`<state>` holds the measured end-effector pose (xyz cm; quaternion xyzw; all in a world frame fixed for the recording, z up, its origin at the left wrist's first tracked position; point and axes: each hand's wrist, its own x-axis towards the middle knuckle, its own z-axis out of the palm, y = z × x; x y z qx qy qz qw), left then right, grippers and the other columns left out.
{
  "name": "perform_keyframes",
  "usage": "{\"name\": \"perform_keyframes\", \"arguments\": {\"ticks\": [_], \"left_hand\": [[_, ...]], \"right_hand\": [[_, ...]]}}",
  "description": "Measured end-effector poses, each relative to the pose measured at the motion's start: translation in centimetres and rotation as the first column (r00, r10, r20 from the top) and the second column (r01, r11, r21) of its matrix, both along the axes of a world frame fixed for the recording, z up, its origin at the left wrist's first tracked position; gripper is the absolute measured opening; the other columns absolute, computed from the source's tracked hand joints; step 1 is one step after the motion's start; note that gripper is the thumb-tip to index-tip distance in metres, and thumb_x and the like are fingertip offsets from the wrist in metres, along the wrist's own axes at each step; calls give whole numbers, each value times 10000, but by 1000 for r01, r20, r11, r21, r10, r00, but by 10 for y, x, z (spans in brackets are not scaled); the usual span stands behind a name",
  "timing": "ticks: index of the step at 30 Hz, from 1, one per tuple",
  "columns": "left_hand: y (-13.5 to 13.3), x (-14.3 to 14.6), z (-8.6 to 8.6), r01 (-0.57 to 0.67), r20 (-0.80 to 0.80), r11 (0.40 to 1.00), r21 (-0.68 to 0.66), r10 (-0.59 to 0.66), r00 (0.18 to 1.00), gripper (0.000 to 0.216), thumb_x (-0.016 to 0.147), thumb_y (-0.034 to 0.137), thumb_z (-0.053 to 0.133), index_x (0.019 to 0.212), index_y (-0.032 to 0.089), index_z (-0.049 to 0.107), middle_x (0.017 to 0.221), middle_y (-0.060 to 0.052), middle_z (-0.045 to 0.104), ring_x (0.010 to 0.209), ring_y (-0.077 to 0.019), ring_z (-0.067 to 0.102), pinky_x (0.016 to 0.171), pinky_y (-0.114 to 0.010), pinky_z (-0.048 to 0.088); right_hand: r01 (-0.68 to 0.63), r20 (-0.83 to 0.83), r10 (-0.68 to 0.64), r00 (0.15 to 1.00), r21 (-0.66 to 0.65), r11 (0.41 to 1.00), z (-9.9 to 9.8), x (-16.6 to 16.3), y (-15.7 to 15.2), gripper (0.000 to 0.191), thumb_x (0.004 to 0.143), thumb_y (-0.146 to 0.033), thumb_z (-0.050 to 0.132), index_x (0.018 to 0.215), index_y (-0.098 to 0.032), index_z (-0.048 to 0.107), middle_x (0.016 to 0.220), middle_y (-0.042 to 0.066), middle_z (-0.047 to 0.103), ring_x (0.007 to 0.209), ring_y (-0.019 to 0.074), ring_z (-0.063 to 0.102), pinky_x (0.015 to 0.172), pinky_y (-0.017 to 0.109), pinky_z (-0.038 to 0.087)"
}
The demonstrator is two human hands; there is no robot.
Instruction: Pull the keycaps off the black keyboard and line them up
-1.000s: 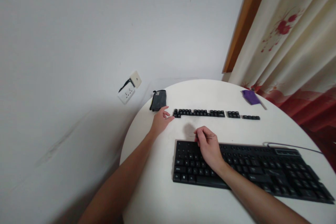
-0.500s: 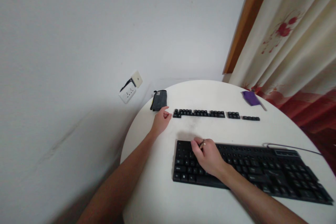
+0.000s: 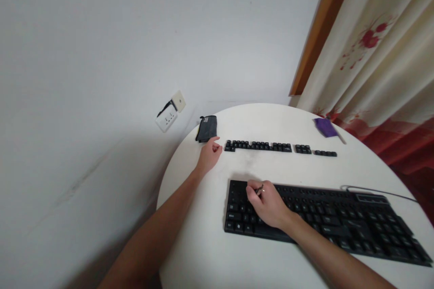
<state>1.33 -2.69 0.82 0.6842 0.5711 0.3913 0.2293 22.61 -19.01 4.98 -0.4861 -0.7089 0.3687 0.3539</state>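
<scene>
A black keyboard (image 3: 325, 219) lies across the front of the white table, with gaps at its upper left where keycaps are off. Over that part, my right hand (image 3: 267, 203) is closed on a thin, dark tool (image 3: 259, 190), held like a pen; its tip is hidden by the fingers. My left hand (image 3: 209, 153) rests on the table, index finger stretched out and the others loosely curled, holding nothing that I can see. Just right of its fingertips is a line of loose black keycaps (image 3: 257, 146), set out in groups. A dark zip pouch (image 3: 207, 128) lies just behind this hand.
On the far right of the round table (image 3: 264, 117) lies a purple cloth (image 3: 326, 127) with a pale stick. The keyboard's cable (image 3: 379, 190) runs off to the right edge. A wall with a socket (image 3: 167, 118) is close on the left; a curtain (image 3: 366, 76) hangs at right.
The thin tool in my right hand has tilted slightly, and the fingers have shifted a little over the keys. My left hand stays in place; the whole view has shifted slightly.
</scene>
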Motion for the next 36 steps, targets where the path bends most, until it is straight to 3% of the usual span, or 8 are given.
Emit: {"name": "perform_keyframes", "arguments": {"ticks": [7, 13, 19, 29, 33, 36], "left_hand": [[0, 0, 1, -26, 7, 1000, 12, 26, 1000, 355, 817, 222, 569, 1167, 169, 600, 767, 9, 647, 685, -138, 595, 694, -264, 466], [-1, 1, 2, -20, 26, 1000, 15, 20, 999, 336, 819, 226, 571, 1146, 162, 608, 744, 11, 640, 664, -134, 584, 664, -255, 456], [-2, 4, 3, -8, 31, 1000, 16, 7, 999, 360, 795, 259, 631, 1142, 167, 599, 777, 7, 645, 649, -125, 553, 661, -253, 452], [-3, 8, -7, 15, -169, 999, 44, -7, 986, 708, 702, 382, 769, 1326, 197, 490, 807, 27, 551, 711, -146, 543, 656, -259, 416], [-1, 9, -7, 9, -181, 999, 53, 1, 983, 716, 701, 398, 764, 1331, 201, 488, 803, 30, 532, 696, -142, 527, 643, -257, 404], [-5, 12, 0, 12, -124, 994, 108, 1, 992, 570, 742, 373, 727, 1251, 190, 544, 779, 29, 511, 691, -136, 507, 654, -253, 407]], "right_hand": [[19, -74, -21, 997, -29, 999, -7, 2, 3, 278, 876, -182, 403, 602, -209, 437, 539, -41, 427, 535, 129, 428, 550, 257, 296], [126, -240, -158, 958, -143, 982, -12, 6, 10, 308, 889, -234, 395, 596, -205, 484, 516, -42, 399, 515, 129, 418, 510, 250, 301], [228, -381, -264, 886, -137, 964, -13, 8, 17, 358, 917, -303, 390, 604, -198, 530, 476, -37, 419, 464, 126, 407, 473, 251, 307], [231, -395, -269, 879, -143, 962, -12, 6, 16, 397, 950, -369, 392, 623, -195, 535, 479, -45, 405, 465, 119, 383, 467, 248, 294], [233, -402, -271, 875, -140, 962, -13, 6, 16, 402, 956, -368, 402, 618, -194, 533, 486, -43, 408, 479, 123, 387, 482, 252, 298], [262, -443, -296, 847, -138, 955, -17, 7, 18, 388, 954, -369, 428, 625, -194, 536, 507, -38, 427, 503, 127, 402, 500, 255, 310]]}}
